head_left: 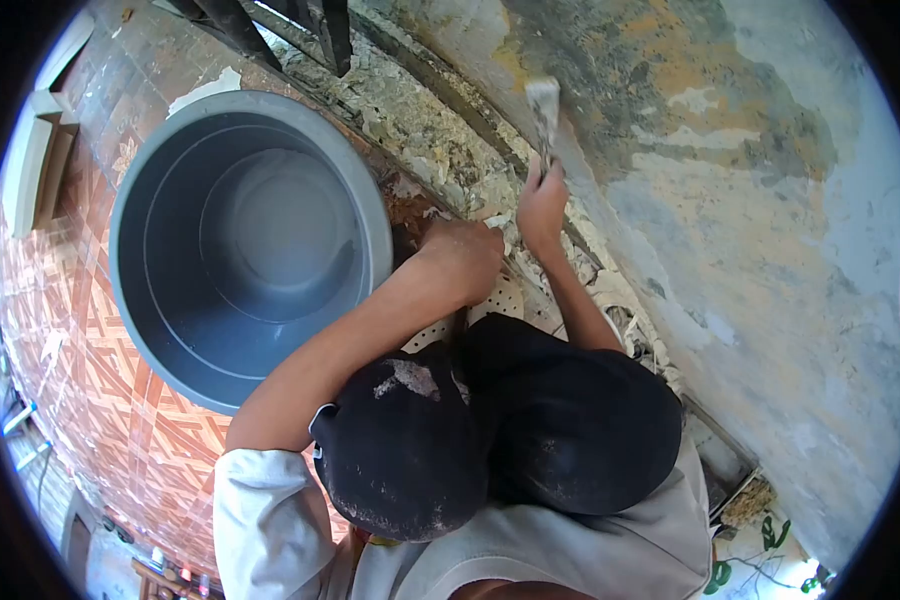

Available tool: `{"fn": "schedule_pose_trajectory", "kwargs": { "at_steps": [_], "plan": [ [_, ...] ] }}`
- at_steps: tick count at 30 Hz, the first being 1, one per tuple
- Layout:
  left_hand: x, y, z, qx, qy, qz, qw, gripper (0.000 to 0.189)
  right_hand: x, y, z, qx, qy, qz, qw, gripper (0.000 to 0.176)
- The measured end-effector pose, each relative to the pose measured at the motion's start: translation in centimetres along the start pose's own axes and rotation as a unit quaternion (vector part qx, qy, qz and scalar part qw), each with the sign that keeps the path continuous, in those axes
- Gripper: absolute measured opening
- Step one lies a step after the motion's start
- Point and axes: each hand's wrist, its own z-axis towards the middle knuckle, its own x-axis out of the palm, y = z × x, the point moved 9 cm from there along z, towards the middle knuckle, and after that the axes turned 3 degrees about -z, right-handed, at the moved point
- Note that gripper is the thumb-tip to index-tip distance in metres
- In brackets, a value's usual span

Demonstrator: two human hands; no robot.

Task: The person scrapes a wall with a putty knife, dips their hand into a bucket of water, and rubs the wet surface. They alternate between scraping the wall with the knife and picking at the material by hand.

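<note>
My right hand [543, 205] is wrapped round the handle of a scraper [545, 112]. Its blade is pale and smeared, and its tip is at the lower part of the patchy wall [710, 190]. Closer to my body, my left hand [465, 258] is closed, with its fingers curled over and mostly hidden. Whether it holds anything cannot be made out. It lies between the large grey tub [375, 215] and the strip of flaked plaster debris [440, 140] along the foot of the wall.
Left of my arm stands the tub, on patterned reddish floor tiles [80, 330]. Dark metal legs [335, 35] rise at the top. My bent knees [570, 430] in black trousers fill the lower middle. A plant [770, 535] shows at bottom right.
</note>
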Motion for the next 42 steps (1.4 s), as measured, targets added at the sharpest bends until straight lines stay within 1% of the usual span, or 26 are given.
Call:
{"fn": "schedule_pose_trajectory", "kwargs": {
  "at_steps": [4, 5, 7, 8, 9, 11, 12, 15, 18, 21, 22, 25, 26, 29, 33, 36, 39, 42],
  "plan": [
    [0.2, 0.2, 0.2, 0.0, 0.02, -0.016, 1.0, 0.031, -0.4, 1.6, 0.7, -0.027, 0.012, -0.015, 0.999, 0.036],
    [0.0, 0.2, 0.2, -0.002, 0.02, -0.013, 1.0, 0.031, -0.6, 0.8, 0.7, 0.002, 0.02, -0.01, 1.0, 0.037],
    [0.5, 0.3, 0.2, -0.006, 0.027, -0.008, 1.0, 0.032, -1.0, -3.2, -0.6, 0.065, 0.041, 0.0, 0.997, 0.037],
    [0.2, 0.4, 0.2, -0.007, 0.025, 0.003, 1.0, 0.032, -0.7, -4.3, -0.3, 0.064, 0.038, 0.015, 0.997, 0.037],
    [0.2, 0.3, 0.0, -0.004, 0.027, 0.009, 1.0, 0.032, -0.6, -3.7, 0.2, 0.035, 0.055, 0.002, 0.998, 0.038],
    [0.8, -0.1, 0.5, 0.004, 0.035, 0.007, 0.999, 0.032, -0.8, -0.1, 2.0, -0.026, 0.087, -0.021, 0.996, 0.039],
    [1.0, 0.1, 0.7, 0.004, 0.039, 0.002, 0.999, 0.032, -1.3, 1.3, 2.9, -0.021, 0.101, -0.017, 0.995, 0.037],
    [0.4, -0.3, 0.1, 0.008, 0.033, 0.015, 0.999, 0.032, -2.4, -1.1, 1.0, -0.022, 0.036, -0.017, 0.999, 0.038],
    [0.1, 0.2, 0.1, 0.0, 0.028, 0.027, 0.999, 0.031, -1.0, -3.2, 0.0, -0.035, 0.016, 0.014, 0.999, 0.041],
    [0.6, 0.1, 0.4, 0.005, 0.019, 0.027, 0.999, 0.031, -2.2, 1.6, 3.1, -0.038, 0.086, 0.037, 0.995, 0.041],
    [0.3, 0.1, 0.2, 0.01, 0.014, 0.032, 0.999, 0.03, -3.4, 3.3, 3.5, -0.068, 0.074, 0.049, 0.994, 0.039],
    [-0.2, -0.5, -0.3, 0.007, 0.063, 0.025, 0.998, 0.03, -5.2, 4.5, 2.0, -0.057, 0.057, 0.108, 0.991, 0.037],
    [-0.3, -0.2, -0.3, -0.001, 0.056, 0.029, 0.998, 0.03, -4.6, 3.0, 1.3, -0.031, 0.072, 0.114, 0.99, 0.037],
    [0.3, 0.2, 0.1, -0.016, 0.037, 0.026, 0.999, 0.03, -3.0, -1.7, -0.4, 0.017, 0.074, 0.157, 0.985, 0.038],
    [0.2, 0.1, 0.0, -0.006, 0.02, 0.028, 0.999, 0.031, -3.9, -3.2, -1.4, 0.028, 0.078, 0.138, 0.987, 0.038],
    [0.0, 0.1, 0.0, -0.008, 0.019, 0.029, 0.999, 0.032, -4.5, -3.2, -0.8, -0.001, 0.089, 0.127, 0.988, 0.036],
    [-0.2, 0.0, -0.1, -0.005, 0.019, 0.036, 0.999, 0.032, -5.9, -2.5, 0.3, -0.06, 0.042, -0.003, 0.997, 0.035],
    [0.1, 0.2, -0.1, -0.004, 0.021, 0.031, 0.999, 0.032, -6.2, -1.7, 0.4, -0.039, 0.084, -0.022, 0.995, 0.035]
  ]
}}
